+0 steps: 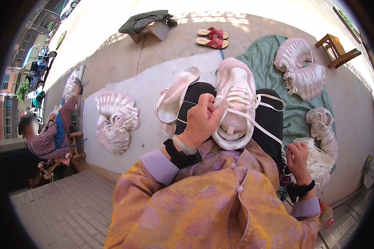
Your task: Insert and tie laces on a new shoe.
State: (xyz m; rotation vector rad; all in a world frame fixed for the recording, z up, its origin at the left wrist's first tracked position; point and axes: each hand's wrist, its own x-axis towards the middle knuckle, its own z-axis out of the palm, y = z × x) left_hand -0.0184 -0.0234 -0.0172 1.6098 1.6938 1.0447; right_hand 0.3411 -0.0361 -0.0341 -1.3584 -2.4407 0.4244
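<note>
A pink and white sneaker (pixel 238 85) lies across my lap, toe pointing away and heel towards me. White shoelace (pixel 239 94) crosses its upper part, with a loose loop out to the right. My left hand (pixel 198 122) is closed at the shoe's left edge, pinching the lace beside the eyelets. Out to the right, my right hand (pixel 298 159) has its fingers closed on the far part of a lace (pixel 266 131) that runs from the shoe. Left of my knee is another pink and white shoe (pixel 168 103), partly hidden by my leg.
Bunched pink and white shoes (pixel 116 120) lie on a pale sheet (pixel 151 81) at left. More shoes (pixel 305 81) sit on a green cloth (pixel 257 52), near a bundle of white laces (pixel 313 155). Red slippers (pixel 212 38), a wooden stool (pixel 335 50) and a seated person (pixel 50 133) are farther off.
</note>
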